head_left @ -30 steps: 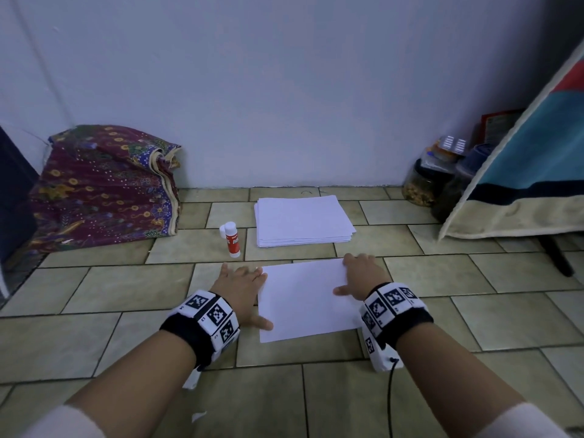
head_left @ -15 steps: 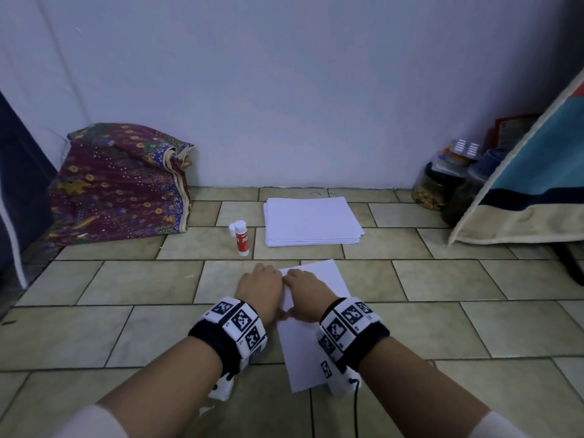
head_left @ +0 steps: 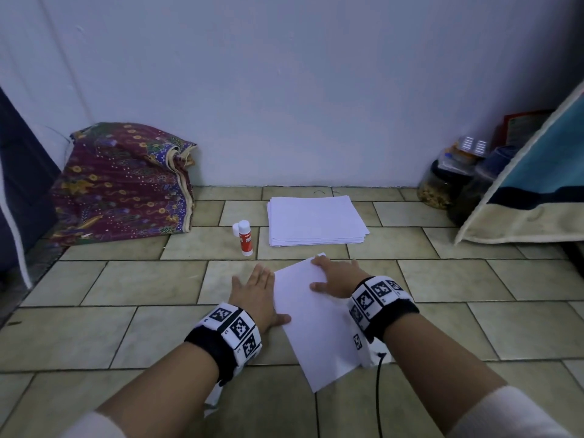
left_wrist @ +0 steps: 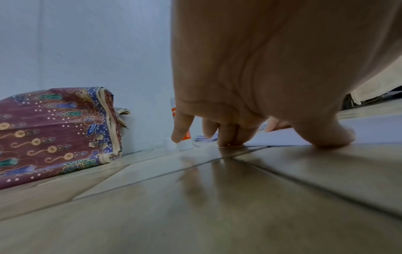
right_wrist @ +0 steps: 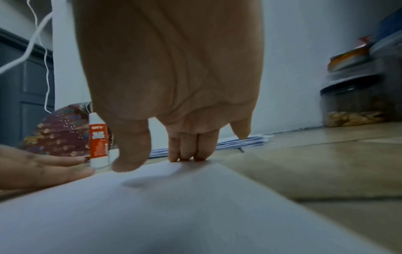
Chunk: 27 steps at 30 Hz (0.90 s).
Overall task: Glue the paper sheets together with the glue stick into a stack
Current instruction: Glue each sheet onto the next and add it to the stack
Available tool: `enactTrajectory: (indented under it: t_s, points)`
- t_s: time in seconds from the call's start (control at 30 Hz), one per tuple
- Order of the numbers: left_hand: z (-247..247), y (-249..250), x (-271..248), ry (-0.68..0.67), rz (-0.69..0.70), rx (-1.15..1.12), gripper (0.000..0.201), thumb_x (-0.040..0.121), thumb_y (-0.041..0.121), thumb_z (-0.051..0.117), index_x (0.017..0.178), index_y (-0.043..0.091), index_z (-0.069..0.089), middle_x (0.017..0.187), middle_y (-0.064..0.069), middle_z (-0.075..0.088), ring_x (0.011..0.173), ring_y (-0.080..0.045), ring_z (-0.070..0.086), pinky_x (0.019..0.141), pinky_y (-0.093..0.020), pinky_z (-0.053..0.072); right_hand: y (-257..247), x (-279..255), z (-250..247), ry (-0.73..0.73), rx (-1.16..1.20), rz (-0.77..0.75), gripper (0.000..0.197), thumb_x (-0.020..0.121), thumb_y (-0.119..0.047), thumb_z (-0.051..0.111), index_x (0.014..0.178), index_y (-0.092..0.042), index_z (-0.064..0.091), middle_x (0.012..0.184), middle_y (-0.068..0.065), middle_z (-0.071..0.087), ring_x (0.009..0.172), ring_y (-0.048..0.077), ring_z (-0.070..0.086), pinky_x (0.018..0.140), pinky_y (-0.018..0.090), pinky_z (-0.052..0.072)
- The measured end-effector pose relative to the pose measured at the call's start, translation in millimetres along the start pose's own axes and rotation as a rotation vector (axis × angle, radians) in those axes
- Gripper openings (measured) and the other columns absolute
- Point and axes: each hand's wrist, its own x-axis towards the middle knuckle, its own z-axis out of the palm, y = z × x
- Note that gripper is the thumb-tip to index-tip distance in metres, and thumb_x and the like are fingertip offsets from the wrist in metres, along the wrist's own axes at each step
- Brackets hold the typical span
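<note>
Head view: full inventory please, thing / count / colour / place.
Single sheet: 1, white, flat on floor tiles between the hands, skewed.
Paper stack: 1, white, floor near wall.
Glue stick: 1, red and white, upright, left of paper stack; loose white cap beside it.
Folded cloth: 1, maroon floral, left against wall.
Jars: at least 2, dark, right corner.
Fabric panel: 1, blue and cream, far right.
Left hand: flat on floor at the sheet's left edge.
Right hand: fingertips pressing the sheet's far corner.

Glue stick (head_left: 245, 237) left of paper stack (head_left: 316, 220); single sheet (head_left: 319, 324) nearer, on floor (head_left: 126, 279)
</note>
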Motion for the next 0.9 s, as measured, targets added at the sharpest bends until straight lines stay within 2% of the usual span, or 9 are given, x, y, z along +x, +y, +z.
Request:
enactTrajectory:
  t_s: [0.17,0.23,0.3,0.37,0.43,0.5,0.63,0.77,0.9]
  points:
    - [-2,0,-1,0.021,-0.008,0.026,0.099,0.087,0.067,0.046,0.154,0.009,0.000,0.162,-0.003,0.000,0.148,-0.021,-0.010,0.117,-0.054,0.010,-1,4,-1,0.052,-0.092,0.043,0.069,0.087,-0.044,0.063,0.142,-0.019,0.030,0.135,0.004,0.052,0.129,0.024,0.043,0.115,0.049,0.017]
    - [-7,3,-3,0.070,-0.018,0.045,0.092,0.084,0.071,0.046,0.149,0.009,0.023,0.156,-0.006,0.024,0.147,-0.026,0.007,0.113,-0.050,0.020,-10,0,-2,0.110,-0.218,0.091,0.062,0.086,-0.045,0.063,0.136,-0.015,0.039,0.135,0.006,0.046,0.132,0.026,0.034,0.108,0.046,0.028]
    - [-15,5,-8,0.150,-0.029,0.067,0.070,0.087,0.071,0.041,0.127,0.014,0.052,0.132,-0.005,0.052,0.131,-0.026,0.032,0.102,-0.042,0.030,-20,-5,1,0.158,-0.271,0.110,0.048,0.091,-0.035,0.058,0.132,-0.013,0.045,0.135,0.009,0.040,0.132,0.028,0.029,0.103,0.042,0.033]
    - [-22,6,-11,0.193,-0.021,0.100,0.056,0.092,0.063,0.040,0.119,0.018,0.059,0.123,-0.005,0.058,0.122,-0.025,0.039,0.097,-0.038,0.031,-30,-9,9,0.154,-0.226,0.083,0.039,0.094,-0.018,0.046,0.132,-0.012,0.044,0.136,0.011,0.038,0.132,0.028,0.028,0.100,0.041,0.035]
    - [-23,5,-12,0.225,0.005,0.104,0.055,0.090,0.058,0.052,0.128,0.017,0.052,0.130,-0.006,0.051,0.125,-0.024,0.037,0.099,-0.037,0.032,-41,-11,18,0.116,-0.170,0.024,0.041,0.094,-0.016,0.045,0.135,-0.013,0.042,0.136,0.012,0.035,0.131,0.029,0.028,0.098,0.043,0.037]
    - [-18,4,-8,0.214,0.036,0.034,0.082,0.081,0.059,0.064,0.140,0.010,0.035,0.145,-0.010,0.035,0.135,-0.026,0.029,0.105,-0.039,0.031,-50,-14,24,0.069,-0.120,-0.057,0.051,0.092,-0.024,0.055,0.139,-0.015,0.038,0.140,0.011,0.031,0.132,0.029,0.028,0.098,0.045,0.038]
    - [-5,-1,1,0.009,0.119,-0.082,0.125,0.074,0.064,0.067,0.151,0.002,-0.009,0.160,-0.012,-0.015,0.148,-0.024,-0.013,0.119,-0.049,0.009,-62,-13,29,0.036,-0.132,-0.167,0.068,0.091,-0.025,0.061,0.148,-0.014,0.026,0.154,0.008,0.021,0.141,0.025,0.021,0.109,0.048,0.028]
    - [5,-8,4,-0.048,0.089,-0.065,0.124,0.077,0.072,0.056,0.150,0.002,-0.016,0.159,-0.011,-0.019,0.148,-0.022,-0.015,0.118,-0.054,0.005,-54,-12,24,-0.043,-0.081,-0.164,0.076,0.094,-0.029,0.056,0.153,-0.014,0.010,0.160,0.001,0.010,0.145,0.021,0.019,0.117,0.052,0.007]
    - [6,-7,4,-0.059,0.081,-0.012,0.122,0.078,0.075,0.051,0.150,0.002,-0.017,0.159,-0.011,-0.021,0.147,-0.021,-0.016,0.117,-0.057,0.003,-17,-14,11,-0.026,0.028,-0.055,0.064,0.097,-0.037,0.048,0.150,-0.021,0.018,0.153,0.003,0.033,0.136,0.024,0.037,0.117,0.047,0.006]
